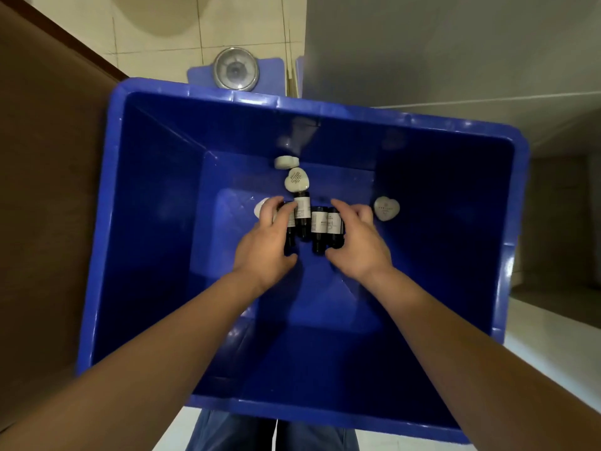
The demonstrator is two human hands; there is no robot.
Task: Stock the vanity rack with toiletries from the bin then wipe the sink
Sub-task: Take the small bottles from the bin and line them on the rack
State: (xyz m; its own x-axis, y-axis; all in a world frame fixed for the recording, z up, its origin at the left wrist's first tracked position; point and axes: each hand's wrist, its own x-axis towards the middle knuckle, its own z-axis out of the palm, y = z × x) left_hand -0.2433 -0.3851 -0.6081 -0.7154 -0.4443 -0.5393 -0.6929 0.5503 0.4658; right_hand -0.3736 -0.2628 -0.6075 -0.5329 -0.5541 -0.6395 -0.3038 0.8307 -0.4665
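A deep blue plastic bin (156, 222) fills the view from above. On its floor lie several small dark bottles (319, 226) with white labels, side by side. My left hand (268, 242) curls round the leftmost bottles. My right hand (359, 242) curls round the rightmost ones. White heart-shaped soaps lie around them: one soap (296, 180) just beyond the bottles, another heart soap (386, 208) to the right, a round white soap (286, 162) against the far wall, and a white piece (260, 207) half hidden under my left fingers.
A round metal floor drain (235, 69) sits on a blue mat beyond the bin. A brown wooden panel (48, 190) stands on the left, a grey wall (455, 53) on the right. Pale floor tiles lie behind. My trouser legs (273, 434) show below the bin.
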